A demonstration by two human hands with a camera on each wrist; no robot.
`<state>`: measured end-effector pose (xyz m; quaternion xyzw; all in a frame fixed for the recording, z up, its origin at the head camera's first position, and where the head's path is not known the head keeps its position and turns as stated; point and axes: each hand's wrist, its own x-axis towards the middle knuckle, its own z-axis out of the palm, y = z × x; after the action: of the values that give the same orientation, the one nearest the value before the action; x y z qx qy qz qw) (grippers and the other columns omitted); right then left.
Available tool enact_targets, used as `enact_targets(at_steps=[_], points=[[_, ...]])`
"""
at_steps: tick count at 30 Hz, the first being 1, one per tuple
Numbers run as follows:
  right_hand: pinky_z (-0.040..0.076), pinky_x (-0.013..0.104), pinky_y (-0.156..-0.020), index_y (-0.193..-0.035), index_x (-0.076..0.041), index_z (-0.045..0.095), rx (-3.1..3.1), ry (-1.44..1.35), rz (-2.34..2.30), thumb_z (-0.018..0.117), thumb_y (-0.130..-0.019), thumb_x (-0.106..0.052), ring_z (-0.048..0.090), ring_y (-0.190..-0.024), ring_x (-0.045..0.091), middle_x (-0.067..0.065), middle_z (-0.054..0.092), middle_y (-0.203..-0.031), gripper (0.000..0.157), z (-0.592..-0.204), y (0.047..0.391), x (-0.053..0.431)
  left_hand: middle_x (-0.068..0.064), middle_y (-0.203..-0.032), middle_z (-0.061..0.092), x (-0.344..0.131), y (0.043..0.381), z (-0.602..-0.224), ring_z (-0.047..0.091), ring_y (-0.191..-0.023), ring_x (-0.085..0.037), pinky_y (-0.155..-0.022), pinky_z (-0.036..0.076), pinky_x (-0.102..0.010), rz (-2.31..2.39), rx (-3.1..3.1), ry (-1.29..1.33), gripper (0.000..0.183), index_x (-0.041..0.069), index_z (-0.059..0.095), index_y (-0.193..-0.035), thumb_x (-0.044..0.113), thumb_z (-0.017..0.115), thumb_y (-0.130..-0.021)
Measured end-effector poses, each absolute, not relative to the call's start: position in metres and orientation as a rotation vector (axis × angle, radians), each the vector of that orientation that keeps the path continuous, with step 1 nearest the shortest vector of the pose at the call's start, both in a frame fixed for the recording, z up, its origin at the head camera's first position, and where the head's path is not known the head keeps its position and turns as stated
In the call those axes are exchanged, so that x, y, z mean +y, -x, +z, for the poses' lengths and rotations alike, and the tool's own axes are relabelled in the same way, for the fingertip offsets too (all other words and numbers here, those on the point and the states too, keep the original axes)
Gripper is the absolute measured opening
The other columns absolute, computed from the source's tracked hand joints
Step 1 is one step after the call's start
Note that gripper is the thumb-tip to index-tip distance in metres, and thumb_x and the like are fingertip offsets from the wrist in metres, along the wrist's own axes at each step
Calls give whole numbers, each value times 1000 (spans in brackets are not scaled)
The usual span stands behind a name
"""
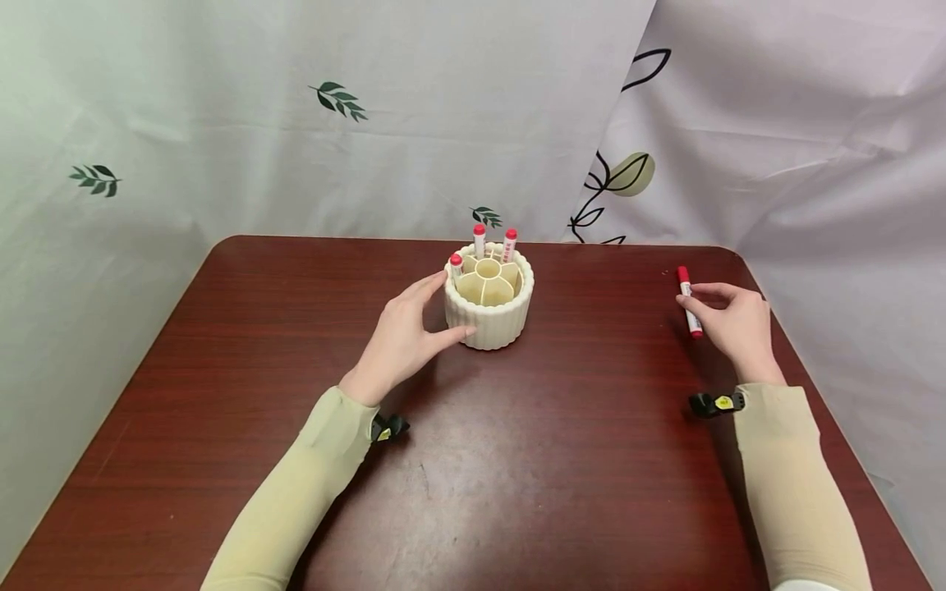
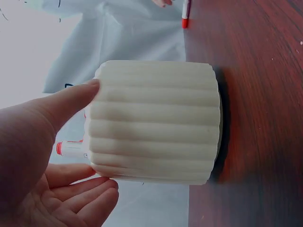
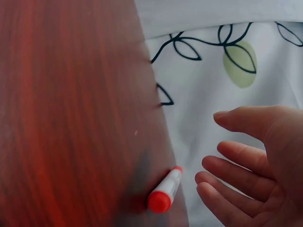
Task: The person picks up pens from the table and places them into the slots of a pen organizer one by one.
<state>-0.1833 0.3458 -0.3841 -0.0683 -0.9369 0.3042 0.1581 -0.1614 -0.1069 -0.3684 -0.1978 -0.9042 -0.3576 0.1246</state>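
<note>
A cream, ribbed pen holder (image 1: 491, 327) with several compartments stands at the middle back of the table. Red-capped white markers (image 1: 479, 243) stick up from its back and left compartments. My left hand (image 1: 399, 338) holds the holder from its left, thumb across the front and fingers at the left side near the rim, as the left wrist view also shows. At the right, another red-capped marker (image 1: 692, 322) lies on the table. Over it is my right hand (image 1: 741, 324), thumb and fingers spread; the right wrist view shows them apart from this marker (image 3: 171, 183).
The dark red-brown wooden table (image 1: 532, 460) has rounded far corners. A pale curtain (image 1: 414, 123) with leaf prints hangs right behind its far edge and along the sides. Each wrist wears a small black camera (image 1: 715, 404).
</note>
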Motion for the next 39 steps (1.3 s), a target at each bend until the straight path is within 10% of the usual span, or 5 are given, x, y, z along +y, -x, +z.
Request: enact_targets(at_steps=[10,39], points=[[35,41,-67,-108,-2,70,-2798,263,778,69,-82,-41,46,-95,41,20,67,-90,47,-395,179,353,-1,-141,42,-105,181,-372,37,-128,-15,-103,33,-37,-1074,-2682,498,96,13,35,-145,63,69,-71],[38,43,-66,-102,1,70,-2829,294,736,72,-80,-25,55,-83,35,17,68,-81,34,-410,186,353,14,-139,41,-92,202,-379,43,-119,1,-98,39,-28,-1444,-2595,548,107,28,35,-145,59,83,-54]])
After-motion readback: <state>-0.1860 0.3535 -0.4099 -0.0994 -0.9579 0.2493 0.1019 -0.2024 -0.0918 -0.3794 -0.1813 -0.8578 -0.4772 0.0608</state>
